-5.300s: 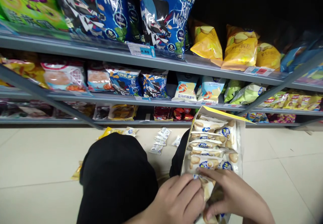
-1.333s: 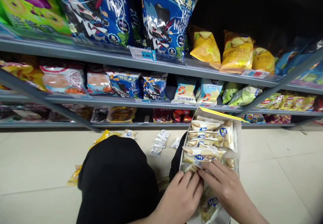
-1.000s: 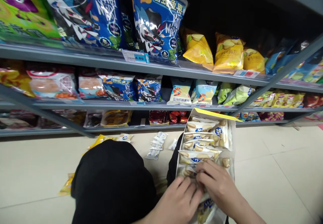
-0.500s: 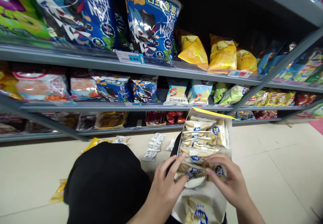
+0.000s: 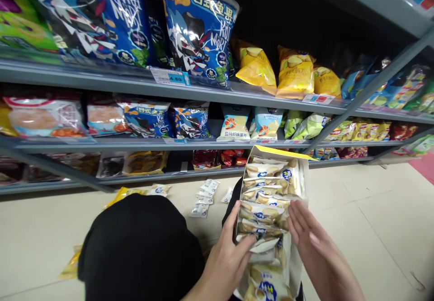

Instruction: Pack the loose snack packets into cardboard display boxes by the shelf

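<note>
An open cardboard box (image 5: 306, 179) with a yellow edge rests by my right knee, filled with rows of small white snack packets (image 5: 261, 210) with blue labels. My left hand (image 5: 228, 256) holds the box's left wall, its thumb pressing on the packets near the front. Along the right side, my right hand (image 5: 313, 242) lies with straight fingers against the row's edge and holds nothing. A larger-looking snack packet (image 5: 266, 283) lies flat at the near end of the box. The outer fingers of my left hand are partly hidden.
Several small white packets (image 5: 205, 197) lie on the tiled floor (image 5: 339, 228) before the shelves. Yellow packaging (image 5: 125, 195) lies behind my black-clad left knee (image 5: 135, 246). Shelves ahead hold blue snack bags (image 5: 200, 30) and yellow chip bags (image 5: 294, 72).
My right hand has drawn back from the packets to the box's right side, its fingers straightening. My left fingers have moved from over the packets to the left wall.
</note>
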Available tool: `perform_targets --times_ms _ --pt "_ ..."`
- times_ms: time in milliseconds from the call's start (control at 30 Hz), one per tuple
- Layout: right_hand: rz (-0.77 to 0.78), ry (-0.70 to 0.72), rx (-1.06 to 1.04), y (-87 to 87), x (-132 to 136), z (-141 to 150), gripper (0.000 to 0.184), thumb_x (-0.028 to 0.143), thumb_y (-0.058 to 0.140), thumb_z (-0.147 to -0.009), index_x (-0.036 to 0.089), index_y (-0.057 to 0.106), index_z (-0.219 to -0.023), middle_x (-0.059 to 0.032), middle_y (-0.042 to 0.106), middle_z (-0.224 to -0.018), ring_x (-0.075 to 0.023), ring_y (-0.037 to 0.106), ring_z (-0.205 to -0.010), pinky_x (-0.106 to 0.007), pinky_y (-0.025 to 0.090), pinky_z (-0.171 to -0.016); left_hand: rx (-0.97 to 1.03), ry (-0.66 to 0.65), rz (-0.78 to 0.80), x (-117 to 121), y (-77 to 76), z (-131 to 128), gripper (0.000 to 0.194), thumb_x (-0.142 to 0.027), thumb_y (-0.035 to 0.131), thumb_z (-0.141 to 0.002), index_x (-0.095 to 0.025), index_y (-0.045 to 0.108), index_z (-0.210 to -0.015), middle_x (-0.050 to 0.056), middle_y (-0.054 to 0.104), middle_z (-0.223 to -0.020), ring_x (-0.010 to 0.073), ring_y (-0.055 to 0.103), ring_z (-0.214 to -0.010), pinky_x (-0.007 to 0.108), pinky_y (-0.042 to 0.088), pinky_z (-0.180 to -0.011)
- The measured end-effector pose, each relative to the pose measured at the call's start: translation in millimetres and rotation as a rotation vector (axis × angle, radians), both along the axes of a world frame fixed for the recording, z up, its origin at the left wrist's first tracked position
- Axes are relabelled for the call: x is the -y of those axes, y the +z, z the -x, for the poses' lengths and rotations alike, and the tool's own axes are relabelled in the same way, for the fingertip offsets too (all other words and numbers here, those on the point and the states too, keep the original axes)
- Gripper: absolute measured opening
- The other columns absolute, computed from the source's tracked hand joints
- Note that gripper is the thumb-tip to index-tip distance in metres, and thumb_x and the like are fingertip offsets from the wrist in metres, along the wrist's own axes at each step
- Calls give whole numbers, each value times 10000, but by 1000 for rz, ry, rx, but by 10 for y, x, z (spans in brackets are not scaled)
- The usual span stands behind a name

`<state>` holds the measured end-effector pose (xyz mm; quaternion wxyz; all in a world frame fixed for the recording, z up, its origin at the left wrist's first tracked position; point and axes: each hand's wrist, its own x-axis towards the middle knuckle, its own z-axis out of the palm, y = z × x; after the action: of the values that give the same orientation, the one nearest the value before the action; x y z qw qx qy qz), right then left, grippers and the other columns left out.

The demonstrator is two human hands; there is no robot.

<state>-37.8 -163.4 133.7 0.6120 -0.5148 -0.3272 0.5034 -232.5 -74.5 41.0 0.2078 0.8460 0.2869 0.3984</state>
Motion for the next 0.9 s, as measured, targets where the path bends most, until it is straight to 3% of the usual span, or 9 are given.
perform_targets --times_ms 133,267,467,633,700,800,900 --pt "42 -71 2 133 -114 -160 447 448 533 -952 306 615 -1368 -41 438 -1558 -249 332 -1480 -501 208 -1245 -8 10 7 32 -53 16 251 -10 593 -822 -160 699 -994 125 11 -1683 397 270 -1490 469 564 -967" --pt "163 -56 -60 132 -166 -320 414 462 549 -930 249 701 -1251 -62 536 -1481 -239 388 -1452 -456 225 -1252 11 23 12 38 -88 23 260 -1 629 -787 -162 710 -974 126 49 -1682 410 315 -1469 473 567 -967" --pt "280 234 -100 133 -400 -387 390 456 495 -951 204 695 -1172 -113 639 -1339 -248 571 -1298 -479 396 -1169 69 -48 -45 -4 -96 52 298 39 621 -776 -166 699 -976 127 62 -1682 382 365 -1450 433 561 -986" --pt "437 306 -86 178 -644 -325 311 401 537 -941 186 609 -1154 -118 690 -1215 -225 628 -1216 -444 400 -1151 67 -43 -94 -16 -59 26 262 27 649 -783 -166 681 -958 119 69 -1683 358 403 -1434 447 548 -1008" --pt "411 383 43 210 -655 -298 381 362 625 -899 211 530 -1235 -104 664 -1265 -224 618 -1223 -447 417 -1128 42 -36 -101 -24 -33 23 250 28 645 -778 -163 678 -937 117 57 -1684 368 357 -1458 467 523 -1040" --pt "300 534 419 299 -632 -287 558 305 636 -909 283 378 -1403 -85 627 -1304 -217 624 -1189 -443 501 -1029 4 -42 -85 -37 -3 33 269 31 624 -776 -169 681 -946 105 37 -1686 373 311 -1479 465 510 -1062" --pt "190 574 839 382 -653 -267 435 379 683 -885 270 518 -1273 -90 611 -1269 -241 613 -1162 -393 559 -913 -10 -39 -79 -37 0 32 279 16 613 -785 -172 675 -982 107 37 -1685 370 299 -1484 458 516 -1057"
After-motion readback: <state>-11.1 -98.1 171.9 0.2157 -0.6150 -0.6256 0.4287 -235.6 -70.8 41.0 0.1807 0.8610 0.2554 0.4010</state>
